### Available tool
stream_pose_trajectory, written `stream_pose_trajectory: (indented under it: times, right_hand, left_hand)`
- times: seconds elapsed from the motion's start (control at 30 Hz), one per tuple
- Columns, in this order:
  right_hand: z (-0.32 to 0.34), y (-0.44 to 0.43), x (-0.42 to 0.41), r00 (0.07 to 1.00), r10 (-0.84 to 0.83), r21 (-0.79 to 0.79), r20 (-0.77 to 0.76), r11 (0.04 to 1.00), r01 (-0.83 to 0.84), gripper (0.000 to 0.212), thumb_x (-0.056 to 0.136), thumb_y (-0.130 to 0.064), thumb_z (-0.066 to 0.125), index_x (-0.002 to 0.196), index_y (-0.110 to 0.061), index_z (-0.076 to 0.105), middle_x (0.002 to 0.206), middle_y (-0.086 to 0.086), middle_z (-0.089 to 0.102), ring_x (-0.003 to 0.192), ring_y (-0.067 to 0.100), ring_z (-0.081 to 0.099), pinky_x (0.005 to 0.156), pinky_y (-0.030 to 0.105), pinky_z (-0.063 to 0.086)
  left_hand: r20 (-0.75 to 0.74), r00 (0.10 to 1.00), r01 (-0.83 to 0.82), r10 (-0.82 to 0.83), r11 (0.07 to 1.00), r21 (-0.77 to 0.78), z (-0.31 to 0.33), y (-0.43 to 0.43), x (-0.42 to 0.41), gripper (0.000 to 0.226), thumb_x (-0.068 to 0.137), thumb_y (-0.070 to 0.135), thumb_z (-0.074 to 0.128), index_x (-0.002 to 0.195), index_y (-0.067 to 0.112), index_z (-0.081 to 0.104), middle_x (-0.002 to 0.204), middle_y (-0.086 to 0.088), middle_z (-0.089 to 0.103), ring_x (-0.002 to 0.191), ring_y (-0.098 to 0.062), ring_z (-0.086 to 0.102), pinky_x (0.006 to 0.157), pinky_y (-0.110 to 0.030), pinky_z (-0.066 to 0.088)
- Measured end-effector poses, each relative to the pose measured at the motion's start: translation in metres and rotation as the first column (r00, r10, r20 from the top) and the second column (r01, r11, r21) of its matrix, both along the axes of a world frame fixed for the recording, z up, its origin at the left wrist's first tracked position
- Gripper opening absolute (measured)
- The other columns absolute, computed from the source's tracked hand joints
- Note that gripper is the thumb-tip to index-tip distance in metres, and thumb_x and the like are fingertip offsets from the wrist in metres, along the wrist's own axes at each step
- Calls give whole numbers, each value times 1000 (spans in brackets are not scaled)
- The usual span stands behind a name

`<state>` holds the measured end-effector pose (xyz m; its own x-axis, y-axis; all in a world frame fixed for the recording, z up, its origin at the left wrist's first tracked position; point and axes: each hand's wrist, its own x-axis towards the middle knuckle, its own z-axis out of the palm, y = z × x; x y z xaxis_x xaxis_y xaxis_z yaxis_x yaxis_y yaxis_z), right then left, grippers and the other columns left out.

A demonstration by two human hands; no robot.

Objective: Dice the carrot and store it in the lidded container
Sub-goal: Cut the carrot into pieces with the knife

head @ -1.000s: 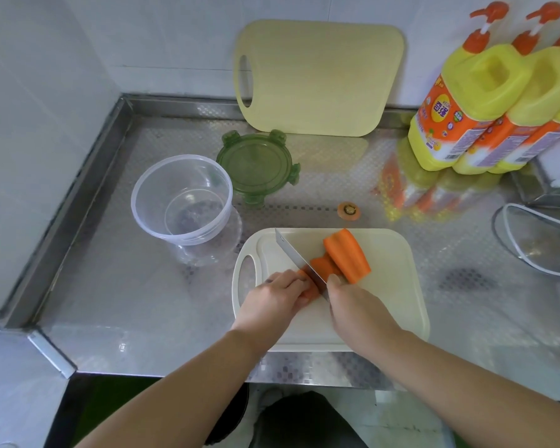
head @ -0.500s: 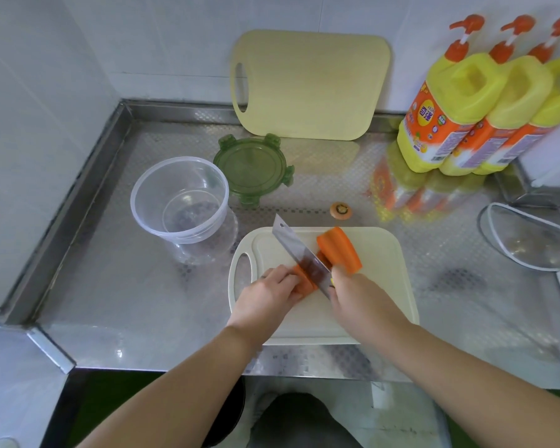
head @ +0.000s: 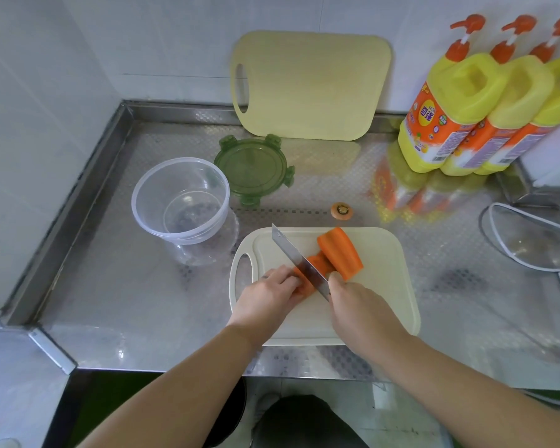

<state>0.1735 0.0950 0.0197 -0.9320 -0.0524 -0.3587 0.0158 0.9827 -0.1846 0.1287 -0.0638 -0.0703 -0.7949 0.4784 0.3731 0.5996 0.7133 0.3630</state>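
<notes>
Three yellow pump bottles (head: 446, 124) behind the white cutting board (head: 385, 286), off to its right, have orange labels, but the writing's too blurry to read. A clear container (head: 180, 202) stands open just left of the board, with its green lid (head: 253, 166) behind the board's left corner. On the board, the left hand (head: 269, 295) is curled over the carrot (head: 340, 253) and the right hand (head: 359, 305) is fisted round the knife (head: 299, 261) (blade across the carrot).
</notes>
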Motion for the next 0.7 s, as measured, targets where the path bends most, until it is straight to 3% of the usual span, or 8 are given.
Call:
stream_pose_trajectory:
  times: [0.3,0.43,0.6,0.7]
  right_hand:
    - [-3,1,-2,999,38,13,13,999,-39,15,98,-10,38,111,-16,40,66,-8,35,51,4,34,44,21,19]
    - [-8,-1,-11,998,47,6,41,999,-47,19,94,-3,40,93,-19,30,65,-6,34,50,7,33,44,21,18]
    - [-25,-3,-19,997,55,18,52,998,-56,11,95,-6,42,100,-16,40,65,-7,30,49,6,29,43,21,17]
    - [-23,1,-20,997,31,-29,66,999,-30,17,98,-15,41,85,-22,32,63,-8,33,49,5,32,43,22,18]
  left_hand:
    - [-21,1000,11,-11,1000,-11,-5,-1,-2,30,86,37,48,78,17,70,79,5,62,63,-15,60,38,-23,45]
    - [-8,1000,16,-16,999,32,-10,-1,-4,30,86,35,50,78,15,71,77,3,62,62,-16,61,39,-26,48]
    - [-42,999,20,-18,998,59,-8,-1,-3,25,85,32,52,83,17,72,78,3,63,63,-16,62,38,-24,47]
    - [-43,999,23,-21,998,54,-5,-1,-4,26,84,32,52,83,17,73,80,4,65,64,-15,63,39,-23,47]
